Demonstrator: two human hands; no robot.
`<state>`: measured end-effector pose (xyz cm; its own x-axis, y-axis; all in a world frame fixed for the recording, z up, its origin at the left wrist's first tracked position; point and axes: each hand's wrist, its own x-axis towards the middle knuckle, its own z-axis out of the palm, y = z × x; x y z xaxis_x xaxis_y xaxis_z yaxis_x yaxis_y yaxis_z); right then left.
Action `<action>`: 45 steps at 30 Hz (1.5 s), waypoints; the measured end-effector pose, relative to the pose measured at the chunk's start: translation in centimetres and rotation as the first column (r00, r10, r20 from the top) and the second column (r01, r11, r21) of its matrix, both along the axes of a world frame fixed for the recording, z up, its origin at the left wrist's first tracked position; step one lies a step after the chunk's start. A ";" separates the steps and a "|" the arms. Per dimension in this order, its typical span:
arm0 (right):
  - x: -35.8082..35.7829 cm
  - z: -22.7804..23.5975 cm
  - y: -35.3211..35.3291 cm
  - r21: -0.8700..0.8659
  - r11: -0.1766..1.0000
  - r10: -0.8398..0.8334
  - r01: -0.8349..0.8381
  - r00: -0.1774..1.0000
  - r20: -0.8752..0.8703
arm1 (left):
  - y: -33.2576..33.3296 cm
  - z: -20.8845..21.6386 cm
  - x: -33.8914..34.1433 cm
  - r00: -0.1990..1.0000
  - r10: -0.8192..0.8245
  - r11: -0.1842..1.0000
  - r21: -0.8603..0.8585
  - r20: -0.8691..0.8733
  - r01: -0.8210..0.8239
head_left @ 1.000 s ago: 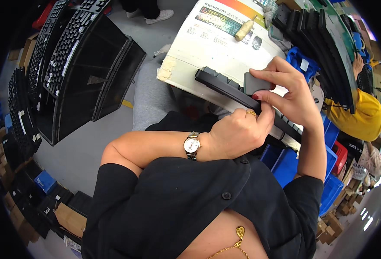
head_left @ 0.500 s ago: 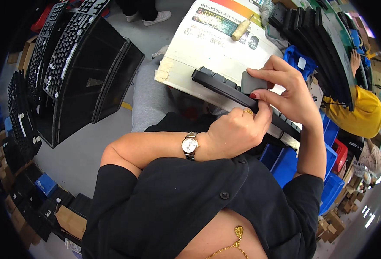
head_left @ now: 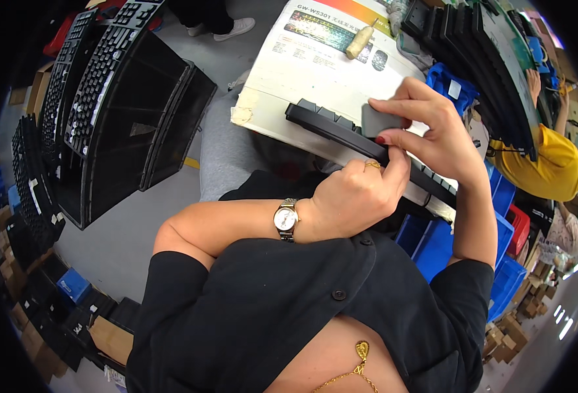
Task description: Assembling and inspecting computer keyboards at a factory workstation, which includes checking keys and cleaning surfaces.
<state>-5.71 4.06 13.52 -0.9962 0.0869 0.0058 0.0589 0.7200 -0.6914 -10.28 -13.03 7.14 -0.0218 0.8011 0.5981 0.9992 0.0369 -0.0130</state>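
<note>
A black keyboard [head_left: 331, 131] stands on its long edge, tilted, at the near edge of the white tabletop. My left hand [head_left: 357, 196] is closed on its near side, with the fingertips partly hidden. Above it, my right hand [head_left: 436, 131] pinches a grey, flat, rounded-corner pad [head_left: 378, 120] between thumb and fingers. The pad is against or just over the keyboard's key side; whether it touches the keys I cannot tell. The thumb lies beside the left fingertips on the keyboard's upper edge.
A tool with a pale, wrapped handle [head_left: 359, 42] lies on the printed box panel covering the table [head_left: 269, 92]. Keyboards [head_left: 109, 78] lean on black crates at the left, and more keyboards [head_left: 492, 59] stand stacked at the right. Blue bins [head_left: 426, 245] sit below; a person in yellow [head_left: 544, 164] works nearby.
The grey pad and right hand have shifted slightly left and tilted a little along the keyboard. My left hand stays on the keyboard. The whole view has moved slightly.
</note>
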 end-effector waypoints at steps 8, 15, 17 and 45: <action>0.0 -0.2 0.1 -0.007 0.999 -0.047 0.047 0.998 -0.040 | 0.1 0.8 -0.3 0.999 0.021 0.999 -0.037 -0.041 -0.022; 2.4 -3.8 4.4 0.323 0.891 -0.368 0.319 0.924 0.102 | -0.6 0.6 -0.9 0.996 -0.087 0.993 -0.079 0.023 0.088; 2.7 -5.0 5.4 0.494 0.852 -0.319 0.172 0.919 0.231 | -0.3 0.7 -1.0 0.994 -0.089 0.994 -0.060 0.059 0.093; -12.7 -9.1 16.2 0.705 0.585 -0.444 0.401 0.886 -0.136 | -1.0 1.1 -1.2 0.993 -0.110 0.993 -0.044 -0.046 0.108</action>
<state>-18.43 20.29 4.39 -0.8491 0.4888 0.2004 0.5021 0.8646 0.0184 -11.50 -14.01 8.19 0.0954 0.8210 0.5629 0.9954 -0.0741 -0.0607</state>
